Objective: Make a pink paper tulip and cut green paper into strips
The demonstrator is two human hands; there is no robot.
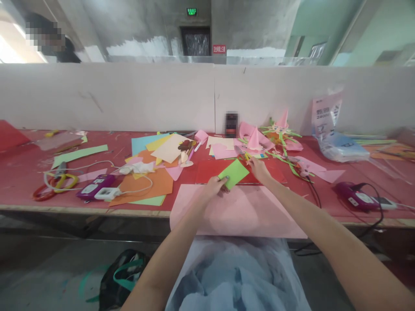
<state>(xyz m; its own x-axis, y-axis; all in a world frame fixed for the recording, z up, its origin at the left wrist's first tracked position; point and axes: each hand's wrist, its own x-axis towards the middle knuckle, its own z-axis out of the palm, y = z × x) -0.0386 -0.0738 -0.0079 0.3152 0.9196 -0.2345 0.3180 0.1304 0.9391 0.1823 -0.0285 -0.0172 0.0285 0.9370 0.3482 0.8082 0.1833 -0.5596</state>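
My left hand (pixel 216 186) grips a bright green sheet of paper (pixel 235 173) by its lower left edge, fingers closed on it. The sheet is tilted above a red sheet (pixel 272 170). To its right, my right hand (pixel 258 168) is closed around what looks like yellow-handled scissors (pixel 247 156), whose tips point up and left, away from the green paper. Under my forearms a large pink sheet (pixel 236 211) hangs over the table's front edge. Just beyond my right hand stands a pink paper cone (pixel 255 139) among pink paper pieces.
Coloured paper sheets (pixel 152 183) lie at left, beside a purple power socket (pixel 96 187) with white cables and large scissors (pixel 61 183). A decorated pink cone (pixel 282 123), a plastic bag (pixel 340 144) and another purple socket (pixel 356 196) are at right. A white partition (pixel 145 95) runs behind.
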